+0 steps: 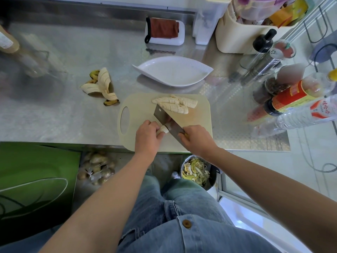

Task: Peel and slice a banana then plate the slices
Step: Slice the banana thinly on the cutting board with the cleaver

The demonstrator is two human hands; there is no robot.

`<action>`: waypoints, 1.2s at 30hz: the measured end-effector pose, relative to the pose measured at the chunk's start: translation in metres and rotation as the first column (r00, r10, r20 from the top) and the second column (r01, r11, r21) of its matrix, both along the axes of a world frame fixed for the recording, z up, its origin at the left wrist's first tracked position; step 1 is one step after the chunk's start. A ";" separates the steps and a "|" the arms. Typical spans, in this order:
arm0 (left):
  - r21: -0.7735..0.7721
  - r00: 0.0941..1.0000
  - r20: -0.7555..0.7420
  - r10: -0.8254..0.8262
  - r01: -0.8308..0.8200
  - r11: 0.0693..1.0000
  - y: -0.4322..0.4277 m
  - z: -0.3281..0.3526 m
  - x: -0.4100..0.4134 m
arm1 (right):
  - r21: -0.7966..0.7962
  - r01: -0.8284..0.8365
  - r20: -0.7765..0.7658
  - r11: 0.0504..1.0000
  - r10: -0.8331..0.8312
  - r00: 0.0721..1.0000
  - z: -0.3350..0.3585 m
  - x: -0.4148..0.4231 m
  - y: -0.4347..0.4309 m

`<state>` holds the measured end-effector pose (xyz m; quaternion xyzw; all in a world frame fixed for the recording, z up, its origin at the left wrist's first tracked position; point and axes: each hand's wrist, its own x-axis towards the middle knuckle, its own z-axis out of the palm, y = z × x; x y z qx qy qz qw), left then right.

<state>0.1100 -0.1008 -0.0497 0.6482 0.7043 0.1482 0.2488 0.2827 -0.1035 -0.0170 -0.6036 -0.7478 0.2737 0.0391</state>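
One banana peel [101, 86] lay on the metal counter [54, 110], just beyond the cutting board's [198, 123] far left corner. At the board's near edge, the left hand [148, 136] was curled around a short banana stub [162, 130]. The cleaver [167, 123] blade stood against the stub's cut end, and the right hand [197, 140] was closed on the handle. Two rows of banana slices [175, 104] lay along the board's far edge. The white plate [173, 71] sat just beyond it, bare.
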 end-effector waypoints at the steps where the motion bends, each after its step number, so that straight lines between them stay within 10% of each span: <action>1: -0.001 1.000 -0.001 -0.001 0.001 1.000 0.000 0.000 0.000 | 0.010 0.004 -0.006 1.000 -0.004 1.000 0.000 0.000 0.000; 36: -0.064 0.995 0.098 0.020 -0.014 0.998 -0.005 0.001 -0.010 | 0.043 0.006 -0.025 0.999 -0.005 1.000 0.007 -0.009 0.004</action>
